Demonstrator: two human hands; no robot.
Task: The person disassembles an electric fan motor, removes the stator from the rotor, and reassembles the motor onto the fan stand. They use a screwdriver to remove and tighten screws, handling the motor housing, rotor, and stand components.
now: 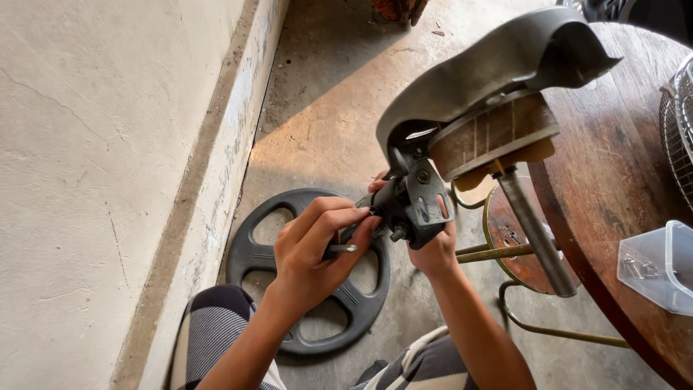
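Your left hand comes up from the lower left, forearm angled toward the middle of the view, wrist bent slightly back. Fingers are curled tight, tips bunched against the black bracket; a thin metal tool pokes out sideways from under the closed fingers, gripped in the fist. Which end of it meets the bracket cannot be told.

Your right hand rises from the lower right, forearm steep, palm up under the bracket. It cups the part from below; only the heel and a fingertip or two behind the bracket show, so the fingers' exact hold is hidden, but the hand is closed around the piece.

The bracket sits mid-frame, between both hands, joined to the underside of a grey motor housing with a striped brown core. A metal shaft slants down from that core toward the lower right.

Around it: a round wooden table on the right, a clear plastic tub with small metal bits near its edge, wire grille at far right. A stool stands below the shaft. A black ring-shaped base lies flat on the concrete floor, beside the wall, behind your left wrist. Striped trouser knees at bottom.
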